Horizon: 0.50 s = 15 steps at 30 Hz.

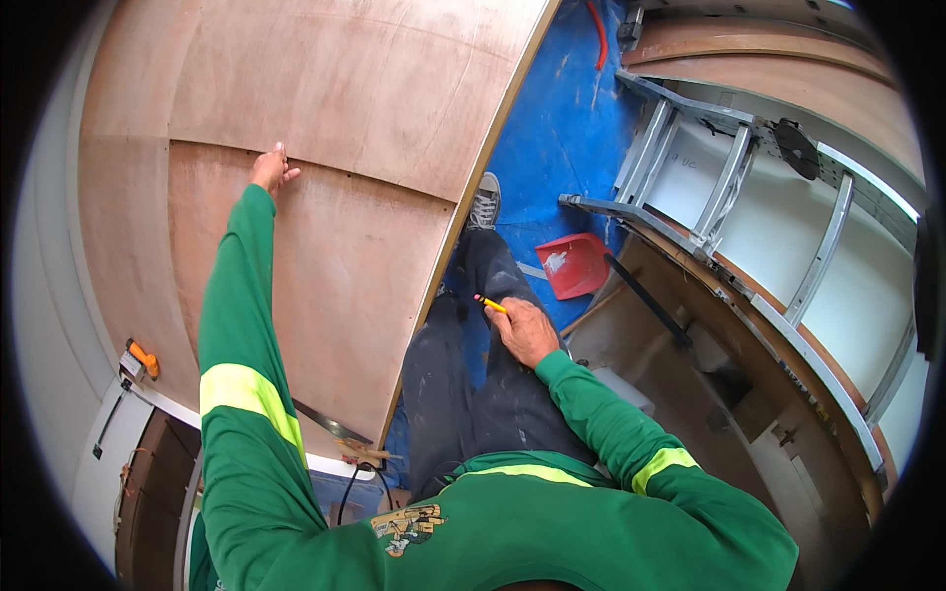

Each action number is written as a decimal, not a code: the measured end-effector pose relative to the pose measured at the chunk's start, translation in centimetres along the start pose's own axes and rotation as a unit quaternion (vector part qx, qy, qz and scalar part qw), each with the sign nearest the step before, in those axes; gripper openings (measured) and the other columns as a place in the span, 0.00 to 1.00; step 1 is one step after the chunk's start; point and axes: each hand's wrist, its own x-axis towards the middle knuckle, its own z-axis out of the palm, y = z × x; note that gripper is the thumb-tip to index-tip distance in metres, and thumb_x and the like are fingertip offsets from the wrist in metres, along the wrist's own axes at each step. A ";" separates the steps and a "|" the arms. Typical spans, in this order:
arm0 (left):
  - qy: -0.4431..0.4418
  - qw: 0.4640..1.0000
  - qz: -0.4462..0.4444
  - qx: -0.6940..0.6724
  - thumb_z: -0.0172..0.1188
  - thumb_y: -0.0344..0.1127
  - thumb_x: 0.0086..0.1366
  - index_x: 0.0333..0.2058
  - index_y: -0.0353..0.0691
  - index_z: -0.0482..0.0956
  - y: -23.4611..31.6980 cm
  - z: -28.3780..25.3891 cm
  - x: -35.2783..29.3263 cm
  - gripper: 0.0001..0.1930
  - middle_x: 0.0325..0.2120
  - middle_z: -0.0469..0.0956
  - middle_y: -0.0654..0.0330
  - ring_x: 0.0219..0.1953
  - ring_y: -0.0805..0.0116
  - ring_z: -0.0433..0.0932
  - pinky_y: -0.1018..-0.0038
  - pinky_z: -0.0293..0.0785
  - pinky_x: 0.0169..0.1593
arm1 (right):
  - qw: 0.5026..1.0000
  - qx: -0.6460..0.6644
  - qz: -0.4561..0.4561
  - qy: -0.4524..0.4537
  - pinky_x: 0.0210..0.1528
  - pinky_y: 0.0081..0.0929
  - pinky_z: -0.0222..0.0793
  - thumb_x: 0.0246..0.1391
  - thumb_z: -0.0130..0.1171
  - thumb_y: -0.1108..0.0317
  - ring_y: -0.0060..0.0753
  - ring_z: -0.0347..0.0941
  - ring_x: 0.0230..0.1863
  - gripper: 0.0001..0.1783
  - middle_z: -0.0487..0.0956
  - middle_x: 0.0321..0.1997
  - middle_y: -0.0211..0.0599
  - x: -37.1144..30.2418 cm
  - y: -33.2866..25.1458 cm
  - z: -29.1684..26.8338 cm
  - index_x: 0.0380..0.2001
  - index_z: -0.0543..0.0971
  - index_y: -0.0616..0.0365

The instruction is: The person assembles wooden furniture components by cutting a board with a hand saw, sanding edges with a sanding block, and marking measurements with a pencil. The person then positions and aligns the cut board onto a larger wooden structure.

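Note:
My left arm reaches out over a large plywood panel [325, 256]. At the seam where a lower section meets a raised upper board [345, 79], my left hand [274, 167] touches the board's edge, its fingers partly spread. Close to my thigh, my right hand [527, 332] is closed around a yellow pencil [491, 303], whose pink eraser end sticks out past the fingers. The pencil's other end is hidden in the hand.
Blue sheeting [552, 138] covers the floor beside the panel. A red dustpan [574, 266] with a black handle lies to the right, near a metal ladder [734, 177] bearing a black disc [795, 148]. A saw-like blade [333, 424] and an orange tool [143, 359] are at the left.

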 end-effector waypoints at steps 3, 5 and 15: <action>0.020 0.999 -0.017 -0.018 0.52 0.52 0.83 0.31 0.39 0.75 2.5 3.3 -1.3 0.24 0.24 0.70 0.65 0.24 0.67 0.83 0.70 0.89 0.31 | 0.999 -0.004 0.014 0.032 0.44 0.55 0.71 0.73 0.59 0.54 0.60 0.77 0.42 0.19 0.79 0.33 0.50 0.5 -0.4 -0.1 0.34 0.77 0.59; 0.038 0.999 -0.029 -0.009 0.55 0.51 0.81 0.37 0.33 0.79 2.3 3.0 -1.1 0.23 0.26 0.75 0.61 0.22 0.62 0.86 0.69 0.87 0.25 | 0.999 -0.003 -0.001 0.034 0.44 0.55 0.71 0.73 0.59 0.53 0.60 0.77 0.42 0.19 0.79 0.33 0.51 0.7 -0.2 0.6 0.34 0.77 0.59; 0.085 0.996 0.004 0.023 0.60 0.47 0.79 0.49 0.35 0.83 -4.3 -1.0 4.0 0.18 0.35 0.87 0.55 0.29 0.57 0.89 0.59 0.89 0.29 | 0.995 -0.025 -0.082 0.051 0.40 0.57 0.68 0.74 0.58 0.57 0.68 0.75 0.38 0.18 0.77 0.31 0.57 1.6 0.0 1.4 0.34 0.75 0.61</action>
